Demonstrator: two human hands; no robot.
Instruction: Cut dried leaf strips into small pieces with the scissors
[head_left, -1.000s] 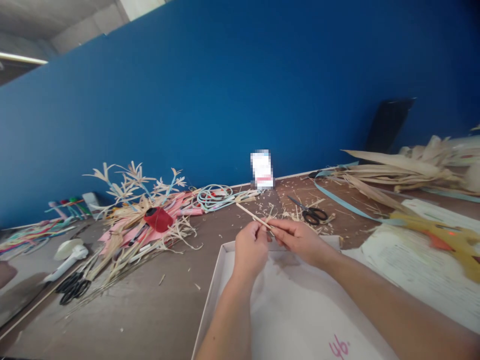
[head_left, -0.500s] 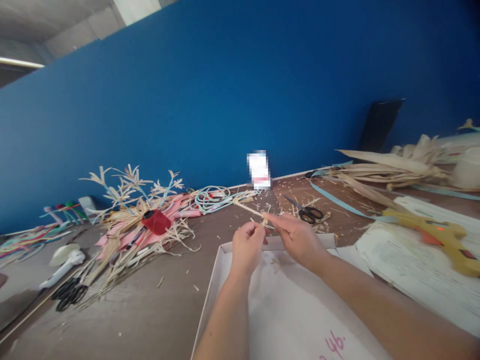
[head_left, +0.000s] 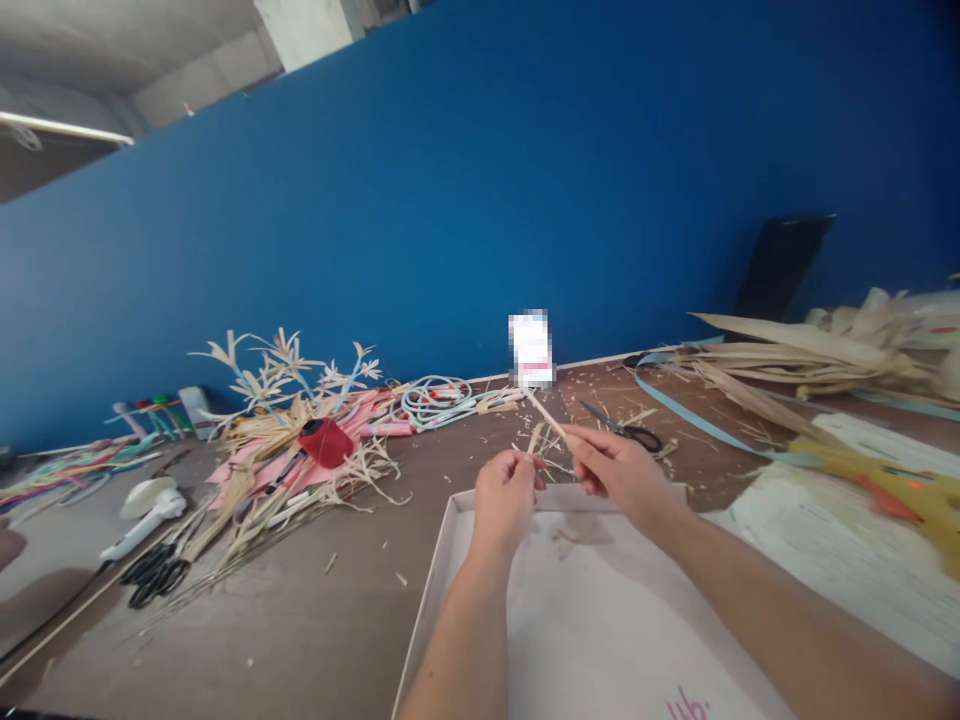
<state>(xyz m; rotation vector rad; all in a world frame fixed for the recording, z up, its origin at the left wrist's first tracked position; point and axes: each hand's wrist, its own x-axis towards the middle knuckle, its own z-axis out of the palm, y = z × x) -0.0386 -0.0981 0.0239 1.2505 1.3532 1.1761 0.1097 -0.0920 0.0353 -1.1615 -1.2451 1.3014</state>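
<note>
Over the far edge of a shallow white box lid (head_left: 442,560), my two hands work close together. Between the thumb and fingers of my right hand (head_left: 619,475) is a thin pale stick (head_left: 547,413), pointing up and away to the left. My left hand (head_left: 506,495) pinches a small strip of dried husk (head_left: 535,440), whose lower end is hidden by the fingers. A small gap separates the fingertips. Inside the lid lies a scrap of husk (head_left: 574,540). Black-handled scissors (head_left: 637,436) rest just beyond my right hand.
Leftward lie husk flowers (head_left: 289,375), a red thread spool (head_left: 326,442), black scissors (head_left: 156,573) and a white tool (head_left: 146,520). At right are a yellow glue gun (head_left: 885,480), papers (head_left: 810,540) and dried husks (head_left: 810,355). A blue partition (head_left: 420,200) stands behind.
My hands have drawn slightly apart, and the pale stick now points more steeply upward in my right hand. The whole view has shifted a little, so the table's contents appear farther right.
</note>
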